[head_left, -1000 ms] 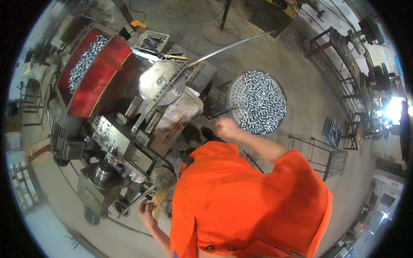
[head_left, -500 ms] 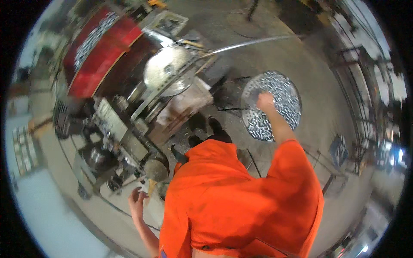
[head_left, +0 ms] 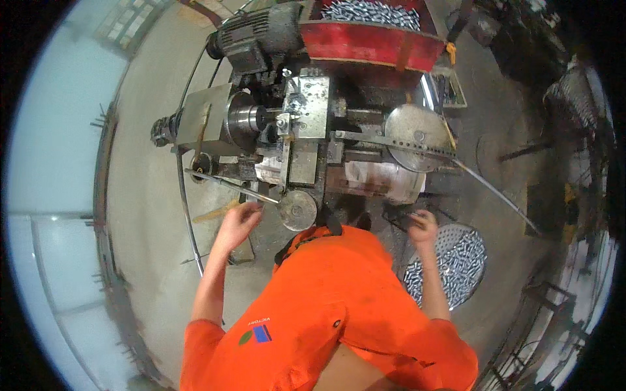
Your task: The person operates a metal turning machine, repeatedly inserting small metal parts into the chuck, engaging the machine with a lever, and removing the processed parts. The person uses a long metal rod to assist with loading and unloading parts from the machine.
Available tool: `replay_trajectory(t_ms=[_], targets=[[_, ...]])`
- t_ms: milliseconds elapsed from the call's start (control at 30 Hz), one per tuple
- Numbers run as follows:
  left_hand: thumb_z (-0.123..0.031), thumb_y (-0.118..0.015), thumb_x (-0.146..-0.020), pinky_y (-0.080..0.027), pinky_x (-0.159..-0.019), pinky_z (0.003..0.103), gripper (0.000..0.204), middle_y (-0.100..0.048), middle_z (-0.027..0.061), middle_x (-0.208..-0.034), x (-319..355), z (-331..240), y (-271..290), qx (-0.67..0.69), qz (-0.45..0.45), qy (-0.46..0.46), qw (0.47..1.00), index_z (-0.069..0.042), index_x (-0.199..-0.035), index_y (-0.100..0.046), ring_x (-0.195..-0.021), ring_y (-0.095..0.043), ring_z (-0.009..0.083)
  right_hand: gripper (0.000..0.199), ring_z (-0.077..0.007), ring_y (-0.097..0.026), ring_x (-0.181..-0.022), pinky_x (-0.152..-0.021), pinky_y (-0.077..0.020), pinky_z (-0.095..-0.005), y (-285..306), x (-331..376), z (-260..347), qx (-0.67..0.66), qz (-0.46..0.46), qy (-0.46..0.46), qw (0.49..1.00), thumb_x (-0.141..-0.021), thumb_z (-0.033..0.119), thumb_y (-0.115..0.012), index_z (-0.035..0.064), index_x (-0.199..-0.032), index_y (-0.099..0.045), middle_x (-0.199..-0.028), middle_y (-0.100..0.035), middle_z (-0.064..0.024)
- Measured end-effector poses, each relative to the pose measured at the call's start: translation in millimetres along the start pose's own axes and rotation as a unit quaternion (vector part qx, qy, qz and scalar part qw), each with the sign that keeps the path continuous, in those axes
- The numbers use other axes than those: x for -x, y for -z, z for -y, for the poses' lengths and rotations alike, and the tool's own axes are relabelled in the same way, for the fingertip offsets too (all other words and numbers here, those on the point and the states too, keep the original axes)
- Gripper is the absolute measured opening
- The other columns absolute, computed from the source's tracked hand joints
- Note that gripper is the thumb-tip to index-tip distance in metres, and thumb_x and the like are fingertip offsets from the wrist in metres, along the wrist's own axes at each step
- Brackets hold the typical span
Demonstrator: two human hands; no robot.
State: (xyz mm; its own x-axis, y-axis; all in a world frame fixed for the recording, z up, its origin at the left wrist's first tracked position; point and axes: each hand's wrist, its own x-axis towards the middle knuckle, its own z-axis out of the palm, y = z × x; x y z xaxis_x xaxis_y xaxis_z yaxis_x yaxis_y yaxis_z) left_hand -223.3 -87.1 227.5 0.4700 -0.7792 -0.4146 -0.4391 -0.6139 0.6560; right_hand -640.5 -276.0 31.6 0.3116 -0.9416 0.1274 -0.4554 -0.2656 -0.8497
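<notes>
My left hand (head_left: 240,225) is beside the free end of a slim metal lever (head_left: 228,184), just apart from it. Its fingers reach forward and look loosely apart, with nothing visible in them. My right hand (head_left: 422,228) hovers at the far left edge of a round perforated tray (head_left: 448,240). Its fingers are pinched around something dark and too small to make out. Short shiny metal pieces (head_left: 462,266) lie heaped in the tray. Ahead of me stands a greasy metalworking machine with a steel block (head_left: 306,107), a chuck-like cylinder (head_left: 246,119) and a round handwheel (head_left: 298,210).
A red bin (head_left: 368,44) full of similar pieces stands behind the machine, beside a ribbed motor (head_left: 257,39). A large metal disc (head_left: 416,130) and a perforated bar (head_left: 385,139) are at the machine's right. A long rod (head_left: 495,192) sticks out toward the right.
My view has swung round to face the machine. My right hand has left the heap of metal pieces and come up over the tray's edge. My left hand is now near the lever.
</notes>
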Motion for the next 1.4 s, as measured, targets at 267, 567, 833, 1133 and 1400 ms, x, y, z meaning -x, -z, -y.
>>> replay_trajectory(t_ms=[267,567,833,1133,1400], targets=[[-0.027,-0.057,-0.087,-0.045,-0.057,0.027,0.031,-0.062,0.0062,-0.067,-31,-102,-41,0.037,0.063,-0.141,0.987,0.003,-0.090,-0.062,-0.063,-0.057,0.0105,0.038,-0.0348,-0.051,-0.093,-0.080,-0.0450,-0.0387,-68,-77,256,-0.074,0.224,0.374,0.897,-0.057,0.013,-0.058,-0.0014,-0.092,-0.060,-0.108,-0.049,-0.0190],[-0.025,-0.061,-0.084,-0.045,-0.056,0.026,0.028,-0.062,0.0068,-0.067,-28,-55,-30,0.139,0.029,-0.179,0.974,0.003,-0.085,-0.062,-0.063,-0.058,0.0088,0.030,-0.0335,-0.055,-0.084,-0.074,-0.0469,-0.0398,-95,-84,282,-0.040,0.326,0.362,0.872,-0.055,0.012,-0.060,0.0019,-0.083,-0.064,-0.098,-0.058,-0.0165],[-0.019,-0.056,-0.086,-0.045,-0.054,0.024,0.020,-0.060,0.0027,-0.066,-23,-10,48,0.328,-0.190,-0.106,0.919,0.000,-0.081,-0.061,-0.059,-0.057,0.0094,0.031,-0.0334,-0.055,-0.091,-0.076,-0.0464,-0.0411,-134,-150,324,0.055,0.322,0.456,0.828,-0.055,0.017,-0.065,0.0034,-0.083,-0.065,-0.102,-0.057,-0.0168],[-0.017,-0.057,-0.076,-0.046,-0.065,0.041,0.032,-0.061,0.0145,-0.072,55,162,121,-0.118,-0.395,0.155,0.898,-0.006,-0.106,-0.058,-0.072,-0.060,0.0317,0.026,-0.0333,-0.058,-0.085,-0.078,-0.0475,-0.0380,-254,-251,302,0.241,0.318,0.321,0.859,-0.052,0.017,-0.060,0.0083,-0.074,-0.070,-0.083,-0.063,-0.0167],[-0.025,-0.062,-0.075,-0.046,-0.067,0.044,0.030,-0.061,0.0188,-0.077,109,203,70,-0.056,-0.290,0.235,0.926,-0.003,-0.095,-0.058,-0.077,-0.059,0.0371,0.027,-0.0344,-0.059,-0.079,-0.071,-0.0482,-0.0381,-263,-261,291,0.133,0.364,0.370,0.844,-0.055,0.018,-0.059,0.0062,-0.077,-0.070,-0.081,-0.062,-0.0159]])
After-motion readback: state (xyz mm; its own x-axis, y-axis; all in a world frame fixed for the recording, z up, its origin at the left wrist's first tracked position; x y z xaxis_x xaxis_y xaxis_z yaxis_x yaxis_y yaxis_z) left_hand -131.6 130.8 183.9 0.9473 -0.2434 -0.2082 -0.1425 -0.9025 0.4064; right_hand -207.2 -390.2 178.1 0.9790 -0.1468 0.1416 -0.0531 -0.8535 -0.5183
